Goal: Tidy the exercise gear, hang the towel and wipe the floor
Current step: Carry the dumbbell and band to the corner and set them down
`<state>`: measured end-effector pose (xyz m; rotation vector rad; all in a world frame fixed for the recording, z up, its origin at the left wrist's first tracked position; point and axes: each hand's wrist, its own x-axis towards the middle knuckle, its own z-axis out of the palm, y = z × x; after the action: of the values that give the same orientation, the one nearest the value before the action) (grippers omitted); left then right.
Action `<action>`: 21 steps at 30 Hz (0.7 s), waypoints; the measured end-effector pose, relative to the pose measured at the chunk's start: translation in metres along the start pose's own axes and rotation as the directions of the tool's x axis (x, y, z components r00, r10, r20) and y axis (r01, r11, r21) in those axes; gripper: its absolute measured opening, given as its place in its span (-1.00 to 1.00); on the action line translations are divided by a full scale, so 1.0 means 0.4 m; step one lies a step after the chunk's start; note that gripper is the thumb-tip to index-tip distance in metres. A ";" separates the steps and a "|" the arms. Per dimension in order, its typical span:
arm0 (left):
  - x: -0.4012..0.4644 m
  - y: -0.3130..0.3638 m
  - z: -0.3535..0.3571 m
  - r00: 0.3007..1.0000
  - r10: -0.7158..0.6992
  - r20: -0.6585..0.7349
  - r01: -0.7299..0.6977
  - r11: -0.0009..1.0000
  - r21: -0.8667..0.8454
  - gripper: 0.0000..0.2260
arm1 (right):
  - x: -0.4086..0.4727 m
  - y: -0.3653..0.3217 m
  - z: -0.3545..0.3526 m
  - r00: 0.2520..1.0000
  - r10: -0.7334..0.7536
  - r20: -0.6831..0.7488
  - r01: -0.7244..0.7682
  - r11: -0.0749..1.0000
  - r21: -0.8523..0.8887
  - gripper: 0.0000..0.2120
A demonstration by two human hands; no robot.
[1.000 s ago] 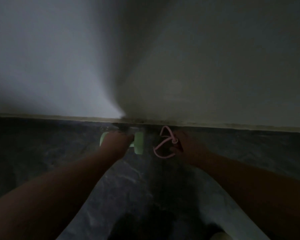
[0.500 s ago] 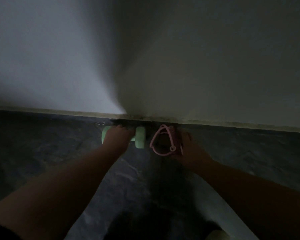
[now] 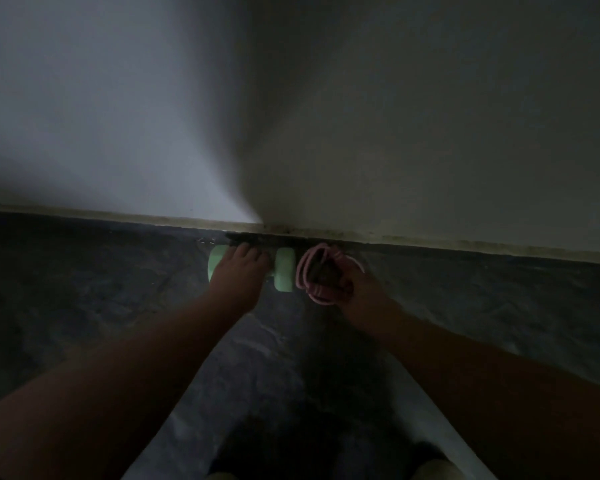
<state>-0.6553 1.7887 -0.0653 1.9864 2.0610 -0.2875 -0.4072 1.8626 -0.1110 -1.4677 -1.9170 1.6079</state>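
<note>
The scene is dim. A pale green dumbbell [image 3: 284,269] lies on the dark floor right at the foot of the wall. My left hand [image 3: 238,273] is closed over its handle, so only the two end weights show. Just to its right, my right hand [image 3: 355,289] grips a coiled pink skipping rope [image 3: 307,271] with dark handles, held low by the wall. The rope's loops hang left of my fingers, almost touching the dumbbell's right end.
A pale wall [image 3: 395,133] rises straight ahead, with a grimy skirting strip [image 3: 465,245] along its base. The floor [image 3: 101,289] is dark mottled stone. Light-coloured footwear [image 3: 433,469] shows at the bottom edge.
Both hands have moved forward toward the wall with the dumbbell and the rope. The rope's loops now sit bunched closer to the dumbbell's right end.
</note>
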 end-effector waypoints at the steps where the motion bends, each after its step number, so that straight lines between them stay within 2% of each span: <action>1: -0.006 -0.001 -0.002 1.000 0.000 -0.006 0.000 1.000 0.002 -0.54 | -0.002 -0.016 0.006 1.000 0.008 0.004 -0.008 0.985 0.174 -0.57; 2: -0.011 -0.001 -0.006 1.000 0.002 -0.013 -0.002 1.000 0.009 -0.52 | -0.003 -0.017 0.010 0.999 -0.008 0.032 0.001 0.976 0.219 -0.61; 3: -0.016 0.000 -0.012 1.000 0.005 -0.021 -0.005 1.000 0.015 -0.51 | -0.013 -0.041 -0.001 1.000 0.008 -0.003 -0.007 0.983 0.182 -0.62; 5: -0.027 0.005 -0.028 0.999 -0.004 -0.031 0.004 1.000 0.003 -0.47 | -0.032 -0.066 -0.012 0.999 -0.039 -0.006 0.038 0.994 -0.104 -0.62; 6: -0.036 0.009 -0.040 0.999 -0.021 -0.028 0.020 1.000 -0.013 -0.46 | -0.035 -0.073 -0.020 0.999 -0.029 0.017 0.032 0.983 -0.180 -0.64; 8: -0.071 0.024 -0.079 0.998 -0.063 -0.009 0.062 0.996 -0.057 -0.45 | -0.068 -0.131 -0.044 0.998 -0.048 -0.047 0.036 0.974 -0.225 -0.64; 10: -0.127 0.045 -0.143 0.995 -0.096 0.028 0.099 0.989 -0.106 -0.47 | -0.114 -0.184 -0.067 0.999 -0.041 0.019 0.044 0.976 -0.213 -0.53; 12: -0.198 0.074 -0.237 0.989 -0.130 0.072 0.140 0.978 -0.153 -0.49 | -0.179 -0.258 -0.097 0.994 0.030 0.108 -0.012 0.987 -0.161 -0.38; 15: -0.319 0.104 -0.434 0.974 -0.163 0.156 0.197 0.953 -0.230 -0.47 | -0.298 -0.421 -0.148 0.992 0.030 0.124 0.000 0.972 -0.234 -0.29; 19: -0.483 0.101 -0.746 0.958 -0.202 0.205 0.257 0.920 -0.295 -0.46 | -0.491 -0.779 -0.250 0.996 0.016 0.087 0.014 0.943 -0.333 -0.42; 21: -0.567 0.093 -0.931 0.957 -0.216 0.195 0.270 0.910 -0.313 -0.45 | -0.588 -0.968 -0.305 0.994 -0.045 0.104 0.084 0.908 -0.410 -0.49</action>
<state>-0.6312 1.6955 0.3618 1.4623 2.0923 -0.1210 -0.4148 1.7925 0.3529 -1.4727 -2.4487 1.3115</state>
